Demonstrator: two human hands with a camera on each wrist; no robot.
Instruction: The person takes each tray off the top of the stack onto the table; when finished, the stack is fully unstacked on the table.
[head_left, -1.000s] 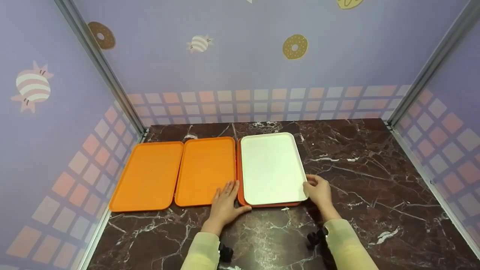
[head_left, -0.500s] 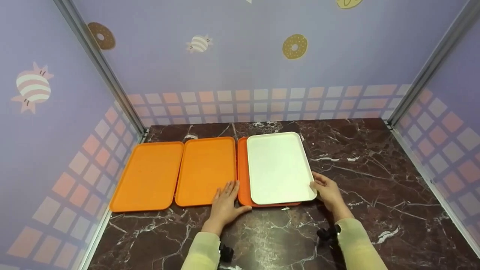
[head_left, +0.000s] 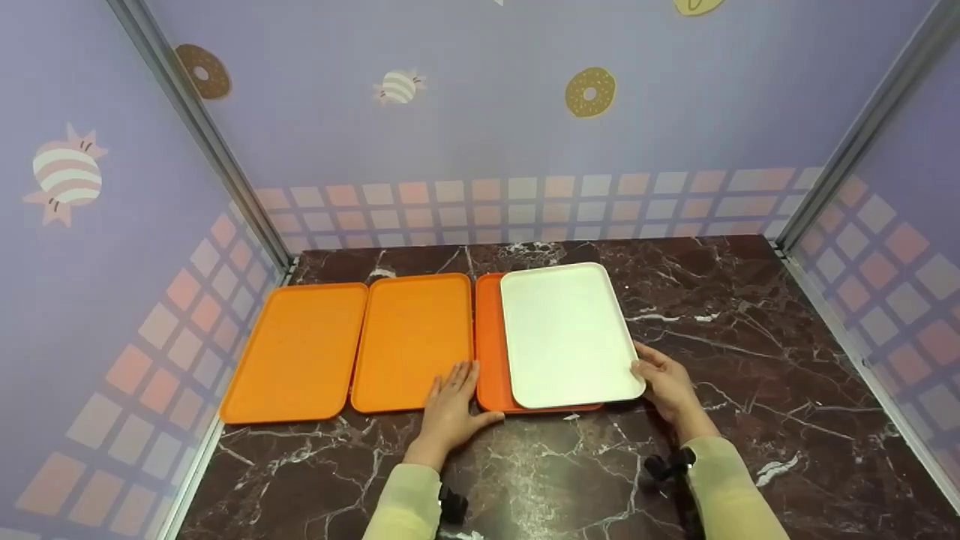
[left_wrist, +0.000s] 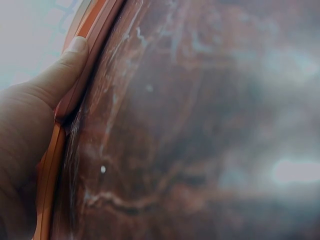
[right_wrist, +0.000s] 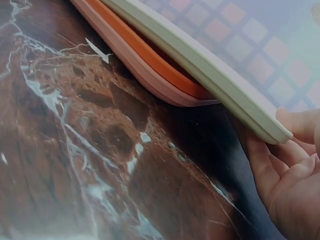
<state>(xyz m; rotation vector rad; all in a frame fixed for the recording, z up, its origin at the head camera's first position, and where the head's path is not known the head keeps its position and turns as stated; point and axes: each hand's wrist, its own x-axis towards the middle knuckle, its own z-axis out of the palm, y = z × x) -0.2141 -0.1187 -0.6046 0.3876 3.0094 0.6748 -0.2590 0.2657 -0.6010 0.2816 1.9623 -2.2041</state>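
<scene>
A white tray (head_left: 570, 337) overlaps a red-orange tray (head_left: 491, 345), shifted to its right. My right hand (head_left: 671, 386) pinches the white tray's right edge near the front corner, thumb above and fingers beneath. In the right wrist view that corner of the white tray (right_wrist: 215, 75) juts past the orange tray (right_wrist: 150, 52), lifted off the table. My left hand (head_left: 448, 416) lies with fingers spread on the front right corner of the middle orange tray (head_left: 412, 337), its thumb touching the red-orange tray's front edge.
Another orange tray (head_left: 300, 352) lies at the far left, beside the middle one. The dark marbled table (head_left: 750, 337) is bordered by purple patterned walls (head_left: 487, 97) at the back and both sides, with metal posts at the corners.
My right hand has moved right with the white tray, and a wider strip of the red-orange tray shows at its left. My left hand has stayed in place.
</scene>
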